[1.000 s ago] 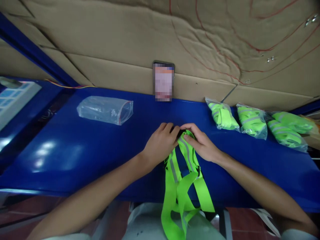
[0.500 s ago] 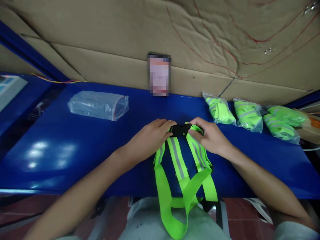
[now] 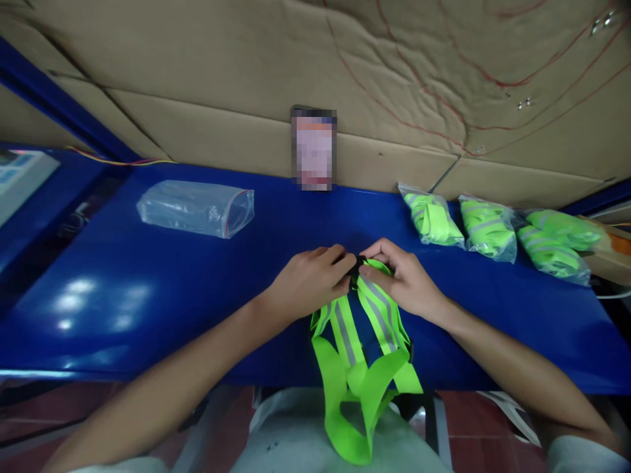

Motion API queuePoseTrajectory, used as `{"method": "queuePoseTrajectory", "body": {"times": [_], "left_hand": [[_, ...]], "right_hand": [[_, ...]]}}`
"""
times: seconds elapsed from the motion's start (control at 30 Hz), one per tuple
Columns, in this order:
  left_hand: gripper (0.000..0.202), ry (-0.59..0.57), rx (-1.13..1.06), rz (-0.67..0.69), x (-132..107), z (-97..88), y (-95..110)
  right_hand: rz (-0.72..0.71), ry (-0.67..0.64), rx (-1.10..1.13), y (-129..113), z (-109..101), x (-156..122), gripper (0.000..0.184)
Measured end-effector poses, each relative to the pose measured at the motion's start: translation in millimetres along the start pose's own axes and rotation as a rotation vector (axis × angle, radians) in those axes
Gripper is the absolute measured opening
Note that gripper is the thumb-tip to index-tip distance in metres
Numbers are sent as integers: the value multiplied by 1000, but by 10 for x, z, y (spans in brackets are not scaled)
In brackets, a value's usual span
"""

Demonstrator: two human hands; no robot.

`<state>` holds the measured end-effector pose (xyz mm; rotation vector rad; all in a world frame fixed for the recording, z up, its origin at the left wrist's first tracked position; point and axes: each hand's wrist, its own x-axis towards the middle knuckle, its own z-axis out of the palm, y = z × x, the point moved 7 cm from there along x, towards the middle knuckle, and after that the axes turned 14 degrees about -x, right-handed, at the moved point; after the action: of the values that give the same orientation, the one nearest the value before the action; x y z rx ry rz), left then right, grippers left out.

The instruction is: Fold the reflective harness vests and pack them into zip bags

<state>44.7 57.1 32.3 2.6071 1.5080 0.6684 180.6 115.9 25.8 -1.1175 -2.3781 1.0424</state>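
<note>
A neon-green strap harness [image 3: 379, 312] with grey reflective stripes lies on the near part of the blue table, its lower loops hanging over the front edge. At its top is a black plastic buckle [image 3: 358, 268], mostly covered by fingers. My left hand [image 3: 320, 277] is closed on the buckle's left side, thumb and fingers pinched. From the right, my right hand [image 3: 401, 276] grips the buckle's other end together with the green strap beside it. Whether the buckle's halves are fully joined cannot be made out.
On the blue table [image 3: 197, 276], a clear zip bag [image 3: 192, 207] lies at the back left. Several bagged green straps [image 3: 488, 226] line the back right, beside a cardboard box [image 3: 611, 263]. A blurred-out phone-like panel [image 3: 314, 150] leans on the cardboard wall. A pale device [image 3: 24, 177] stands far left.
Both hands have come closer together over the buckle and moved slightly nearer to me. More of the buckle is hidden now, and the straps have shifted with it.
</note>
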Motion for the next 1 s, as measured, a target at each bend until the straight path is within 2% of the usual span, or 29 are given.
{"method": "queuePoseTrajectory", "body": {"times": [0.1,0.27,0.37,0.47,0.57,0.67,0.73,0.87,1.0], "left_hand": [[9,-15,12,52,-6,21,-11],[8,24,33,52,-6,0,6],[8,5,13,-14,-10,-15,-10],[19,-58,-302,-195,-36,-18,-203],[29,-96,-683,-321,-76,-11,-466],[30,-42,-779,-413,-102,-66,-750],[31,12,-841,-413,-98,-156,-849],[29,130,-932,-399,-119,-501,-877],[34,334,-996,-488,-270,-894,-957]], "right_hand": [[-7,-17,-51,-9,11,11,13],[4,14,-208,-81,-16,45,10],[29,5,-188,-68,-13,71,11],[30,14,-137,35,-67,96,12],[11,103,-78,193,-221,97,10],[13,196,-2,351,-404,50,9],[33,229,52,439,-521,-4,7],[36,279,75,556,-803,-140,25],[17,376,105,655,-1136,-305,13]]}}
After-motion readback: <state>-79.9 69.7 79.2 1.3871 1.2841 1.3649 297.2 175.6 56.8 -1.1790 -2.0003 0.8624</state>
